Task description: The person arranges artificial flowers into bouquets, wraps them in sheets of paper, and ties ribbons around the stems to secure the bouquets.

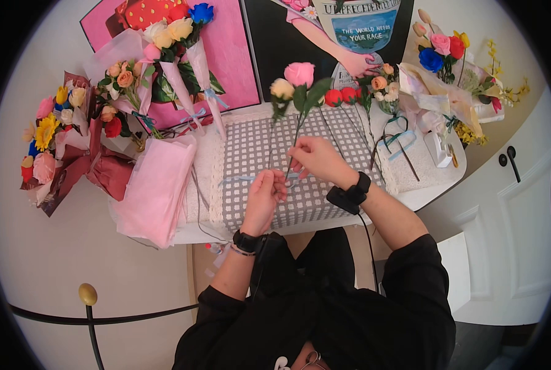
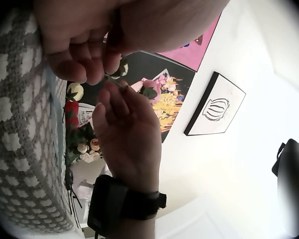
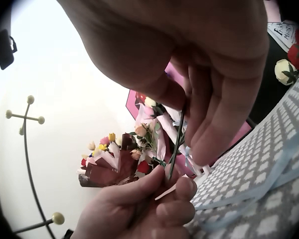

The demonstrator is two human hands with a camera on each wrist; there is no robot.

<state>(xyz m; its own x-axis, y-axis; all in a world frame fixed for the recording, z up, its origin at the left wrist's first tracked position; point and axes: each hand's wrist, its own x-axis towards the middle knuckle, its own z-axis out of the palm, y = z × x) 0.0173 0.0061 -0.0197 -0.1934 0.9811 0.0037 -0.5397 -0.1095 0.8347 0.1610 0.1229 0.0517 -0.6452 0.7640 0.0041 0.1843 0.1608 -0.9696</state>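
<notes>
A pink rose point(image 1: 299, 74) with green leaves point(image 1: 311, 96) stands upright over the table, its stem point(image 3: 177, 141) running down between both hands. My right hand point(image 1: 320, 161) pinches that stem between thumb and fingers. Lower down, my left hand point(image 1: 265, 196) pinches the stem near its bottom end, and a thin pale strip point(image 3: 172, 191) shows at its fingers in the right wrist view. Beneath the hands a light blue ribbon point(image 3: 269, 181) lies across the grey-and-white checked cloth point(image 1: 244, 206). A cream rose point(image 1: 281, 89) is just left of the pink one.
Pink wrapping sheets point(image 1: 155, 191) lie at the table's left, near wrapped bouquets point(image 1: 47, 145). Red roses point(image 1: 341, 97) lie at the back. Dark-handled scissors point(image 1: 391, 139), another ribbon point(image 1: 402, 143) and a white box point(image 1: 435, 149) are on the right, before more bouquets point(image 1: 439, 92).
</notes>
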